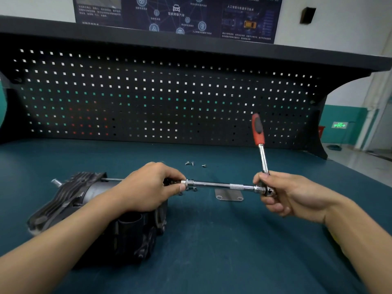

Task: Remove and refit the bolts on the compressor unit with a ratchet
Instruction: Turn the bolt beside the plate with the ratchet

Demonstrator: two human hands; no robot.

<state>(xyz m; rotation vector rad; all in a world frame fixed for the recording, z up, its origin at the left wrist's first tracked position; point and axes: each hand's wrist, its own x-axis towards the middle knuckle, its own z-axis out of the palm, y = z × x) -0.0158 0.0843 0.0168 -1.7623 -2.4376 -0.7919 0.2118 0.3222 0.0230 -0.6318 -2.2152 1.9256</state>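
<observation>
Teal matting covers the workbench point(212, 240), which is backed by a black pegboard point(161, 92) under a dark shelf, with a blue poster point(176, 15) on the wall above.

At the centre, the right hand point(294, 196) is closed around the head of a chrome ratchet point(262, 158), thumb and fingers wrapped where the head meets a long extension bar point(222, 185). The ratchet's shaft rises up and slightly left from the fist to a red and black handle point(258, 129), free in the air. The extension bar runs level to the left, and its far end, with a socket on it, lies between the thumb and fingertips of the left hand point(148, 187), which pinches it just at the edge of the compressor unit point(89, 209).

That unit, dark and finned, lies on its side on the mat at the left, under the left forearm, with a short metal stub point(55, 182) sticking out at its far end.

Beneath the bar a few small bolts point(192, 189) lie on the mat, and three more loose bolts point(194, 164) sit farther back. A small grey metal plate point(228, 195) with two holes lies flat near the right hand.
</observation>
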